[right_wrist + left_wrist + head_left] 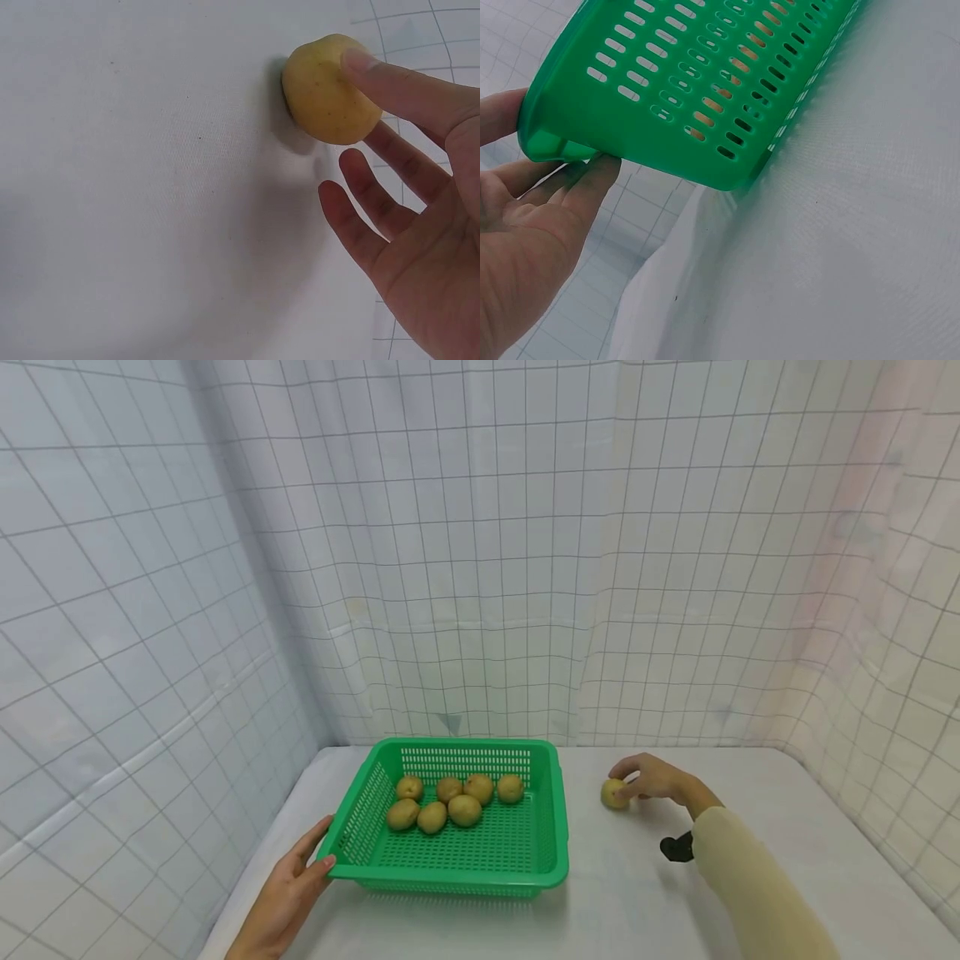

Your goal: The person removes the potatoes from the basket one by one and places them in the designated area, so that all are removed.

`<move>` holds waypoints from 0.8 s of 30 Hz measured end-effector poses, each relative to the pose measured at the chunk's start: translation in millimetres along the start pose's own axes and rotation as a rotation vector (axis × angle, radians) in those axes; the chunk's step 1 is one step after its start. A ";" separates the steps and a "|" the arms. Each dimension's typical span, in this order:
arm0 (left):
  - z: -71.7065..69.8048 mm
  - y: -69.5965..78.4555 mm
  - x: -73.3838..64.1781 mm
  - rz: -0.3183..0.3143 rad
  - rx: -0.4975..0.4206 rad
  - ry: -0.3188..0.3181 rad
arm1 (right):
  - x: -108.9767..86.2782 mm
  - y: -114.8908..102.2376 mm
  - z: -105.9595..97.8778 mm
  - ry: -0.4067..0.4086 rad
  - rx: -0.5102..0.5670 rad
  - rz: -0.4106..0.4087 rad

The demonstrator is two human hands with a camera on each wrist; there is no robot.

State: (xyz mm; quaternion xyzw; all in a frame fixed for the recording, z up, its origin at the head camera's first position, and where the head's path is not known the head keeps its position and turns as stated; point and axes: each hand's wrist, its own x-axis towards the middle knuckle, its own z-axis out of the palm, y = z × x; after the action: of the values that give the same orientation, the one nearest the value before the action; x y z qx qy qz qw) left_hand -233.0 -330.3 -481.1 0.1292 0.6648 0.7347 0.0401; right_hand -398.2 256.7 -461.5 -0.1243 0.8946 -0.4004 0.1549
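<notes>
A green plastic basket (450, 887) with slotted walls holds several potatoes (465, 811), grouped toward its back left. My left hand (288, 887) grips the basket's front left corner. In the left wrist view the thumb lies on one side of the rim (536, 124) and the fingers curl under it. Right of the basket, my right hand (651, 778) pinches a single potato (330, 90) at the white tabletop. Its thumb presses the near side, the index finger goes behind the potato, and the other fingers (352, 225) spread away from it.
White cloth covers the table (615, 902). Grid-patterned white curtains (480, 568) hang behind it and along both sides. A small black object (677, 847) shows beside the right sleeve (750, 877).
</notes>
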 end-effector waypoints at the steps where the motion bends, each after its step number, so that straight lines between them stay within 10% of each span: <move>1: 0.0 0.0 -0.1 -0.001 -0.002 0.000 | -0.3 -0.6 -1.0 -0.001 -0.003 -0.004; 24: -0.7 -1.7 -1.6 0.003 -0.008 -0.001 | -2.2 -23.8 -18.5 -0.035 -0.034 -0.067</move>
State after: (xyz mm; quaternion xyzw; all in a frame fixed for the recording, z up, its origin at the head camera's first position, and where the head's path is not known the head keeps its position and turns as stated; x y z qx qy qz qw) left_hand -231.8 -331.2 -483.1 0.1305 0.6617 0.7372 0.0397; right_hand -400.8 254.5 -431.4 -0.1637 0.8938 -0.3876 0.1550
